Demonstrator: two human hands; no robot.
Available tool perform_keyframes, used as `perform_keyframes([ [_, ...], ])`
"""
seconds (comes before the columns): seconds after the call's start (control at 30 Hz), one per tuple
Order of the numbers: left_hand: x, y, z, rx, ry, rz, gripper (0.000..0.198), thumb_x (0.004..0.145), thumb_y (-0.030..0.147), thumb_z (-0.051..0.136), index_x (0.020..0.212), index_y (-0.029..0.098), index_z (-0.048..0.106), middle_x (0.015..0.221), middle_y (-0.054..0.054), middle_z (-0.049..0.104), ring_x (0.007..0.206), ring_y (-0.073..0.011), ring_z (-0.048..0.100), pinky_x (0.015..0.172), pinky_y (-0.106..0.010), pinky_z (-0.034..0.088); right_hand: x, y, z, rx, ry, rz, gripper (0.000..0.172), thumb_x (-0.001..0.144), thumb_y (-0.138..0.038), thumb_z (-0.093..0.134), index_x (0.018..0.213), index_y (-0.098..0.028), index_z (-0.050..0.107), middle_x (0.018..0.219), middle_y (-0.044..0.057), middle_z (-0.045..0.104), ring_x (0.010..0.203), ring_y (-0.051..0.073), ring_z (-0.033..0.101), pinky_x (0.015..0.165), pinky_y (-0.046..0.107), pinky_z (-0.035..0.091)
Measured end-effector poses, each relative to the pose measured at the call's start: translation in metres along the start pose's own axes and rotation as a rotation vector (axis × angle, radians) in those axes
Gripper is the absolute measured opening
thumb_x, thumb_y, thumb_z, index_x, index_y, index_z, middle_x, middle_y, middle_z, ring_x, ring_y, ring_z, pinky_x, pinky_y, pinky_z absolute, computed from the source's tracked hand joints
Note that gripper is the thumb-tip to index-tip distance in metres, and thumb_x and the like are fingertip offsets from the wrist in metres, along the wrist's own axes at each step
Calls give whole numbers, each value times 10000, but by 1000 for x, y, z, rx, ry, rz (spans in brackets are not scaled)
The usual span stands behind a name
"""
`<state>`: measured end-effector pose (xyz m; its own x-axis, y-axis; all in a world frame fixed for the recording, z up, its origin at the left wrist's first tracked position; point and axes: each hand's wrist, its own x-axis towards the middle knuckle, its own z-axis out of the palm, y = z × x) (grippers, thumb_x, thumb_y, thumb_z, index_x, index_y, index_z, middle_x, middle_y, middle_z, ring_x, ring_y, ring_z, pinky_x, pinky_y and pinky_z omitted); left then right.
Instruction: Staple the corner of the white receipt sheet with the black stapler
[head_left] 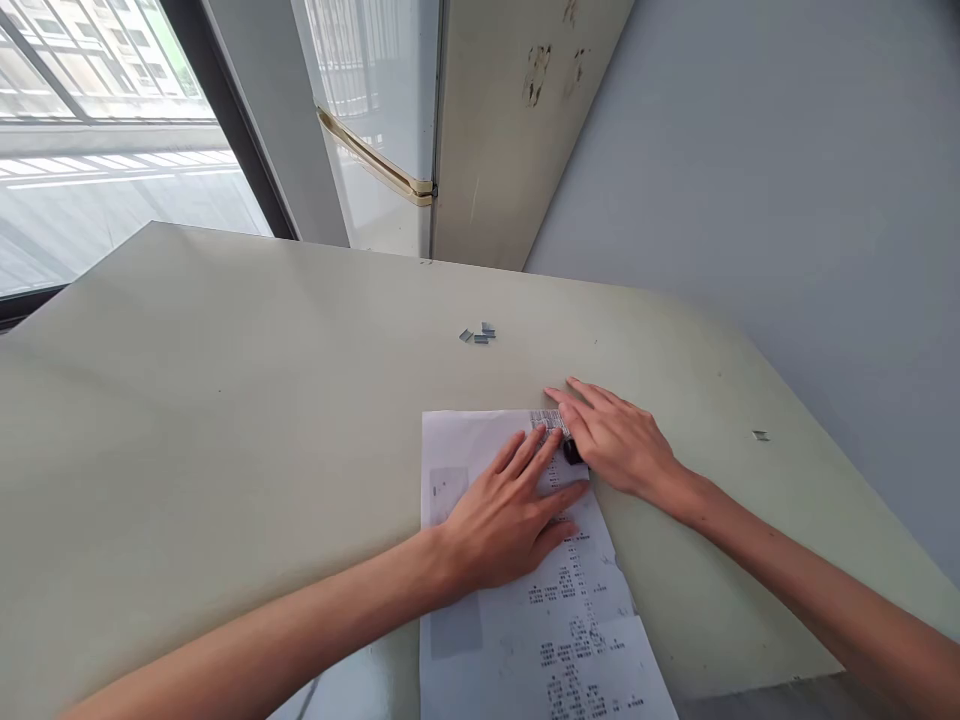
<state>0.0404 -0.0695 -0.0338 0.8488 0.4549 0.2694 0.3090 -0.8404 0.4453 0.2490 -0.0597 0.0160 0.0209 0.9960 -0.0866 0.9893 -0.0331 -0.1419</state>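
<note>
Printed sheets of paper [510, 640] lie on the pale table, text side up, with a worn right edge. My left hand [510, 515] rests flat on the upper part of the sheets, fingers spread. At their upper right corner, my right hand [619, 440] is bent over a small black stapler [573, 452]. Only its dark end shows beneath the hand; the rest is hidden. Two of the right fingers reach past the paper's top edge. Beyond the sheets lie several short strips of staples [481, 338].
Another small metal strip [760, 436] lies near the right side of the table [225, 450]. A fridge [480, 150] with a gold-coloured handle stands behind the table, beside a grey wall [787, 180]. At the left is a window [112, 120].
</note>
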Motion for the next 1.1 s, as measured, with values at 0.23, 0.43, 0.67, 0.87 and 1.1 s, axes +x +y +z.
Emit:
perform_keyframes([
  [0.23,-5,-2,-10,-6,-72,9,482,1101,472,477,1531,277,572,1768,-106,184,1632,-338,148,1329,-547,200,-26,27,2,451,207,-82,442,1120,-434,308,1343,-293,662,1456,34,674,1408,242,576,1207,468,441],
  [0.43,-39,-4,-38,-102,-131,-108,545,1092,530,478,1578,286,514,1743,-74,263,1634,-315,165,1316,-553,252,-106,29,16,272,543,-203,397,1052,-307,532,1446,-296,578,1488,105,604,1410,305,563,1153,527,488],
  [0.67,-53,11,-59,-301,-54,-284,490,1122,468,428,1591,327,441,1652,-28,478,1521,-223,458,1222,-416,457,-162,-10,44,187,182,-506,566,1060,-291,537,1617,-305,437,1674,83,456,1552,333,416,1192,572,497],
  [0.87,0,12,-52,-151,155,-232,358,1087,431,518,1401,266,569,1481,-66,612,1383,-255,564,1142,-440,498,-182,-7,42,154,73,-498,807,1061,-344,524,1707,-456,52,1717,-26,297,1551,319,383,1228,589,474],
  [1.1,81,14,-12,-130,63,-235,400,1018,421,621,1373,248,556,1235,-62,745,1076,-279,697,933,-424,550,-233,43,57,58,147,-304,791,1048,-368,509,1692,-509,70,1680,-78,360,1563,352,324,1136,636,551],
])
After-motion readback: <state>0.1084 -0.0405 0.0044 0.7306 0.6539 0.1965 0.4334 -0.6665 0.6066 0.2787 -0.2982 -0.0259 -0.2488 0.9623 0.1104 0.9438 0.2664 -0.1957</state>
